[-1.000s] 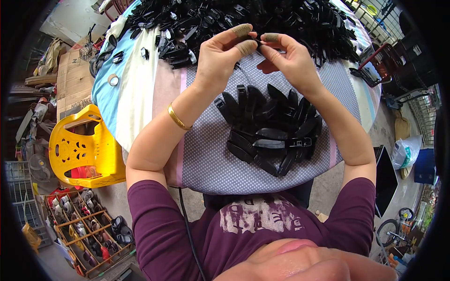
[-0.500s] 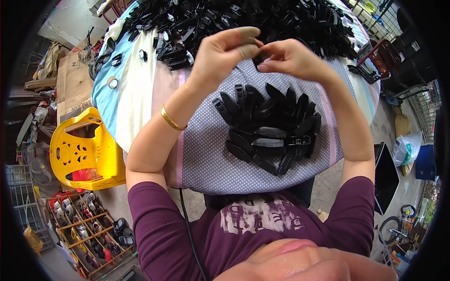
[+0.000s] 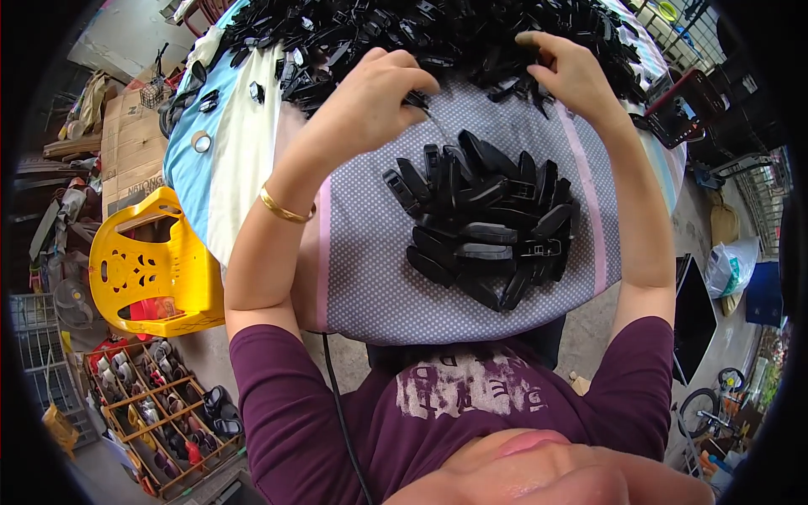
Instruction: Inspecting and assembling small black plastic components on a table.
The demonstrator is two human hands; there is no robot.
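Note:
My left hand [image 3: 374, 101] is above the table, between the two heaps, its fingers bent and closed around a small black plastic part [image 3: 416, 99]. Only a bit of that part shows past the fingertips. My right hand [image 3: 574, 74] reaches over the near edge of a large heap of black plastic parts [image 3: 379, 34], thumb and fingers apart, with nothing visible between them. Nearer to me is a smaller pile of long, buckle-like black parts [image 3: 488, 223], loosely stacked on the dotted cloth [image 3: 362, 278]. Neither hand touches that pile.
A roll of tape [image 3: 202, 143] sits at the table's left side, with a few stray black parts [image 3: 209, 103] beyond it. A yellow plastic chair [image 3: 151, 269] stands left of the table, a wooden shoe rack [image 3: 160, 412] below it. A black cable [image 3: 335, 396] hangs by my left side.
My hands, close together before, have parted. The right one went right and away to the large heap; the left came slightly nearer. Another black part lies atop the smaller pile's far side.

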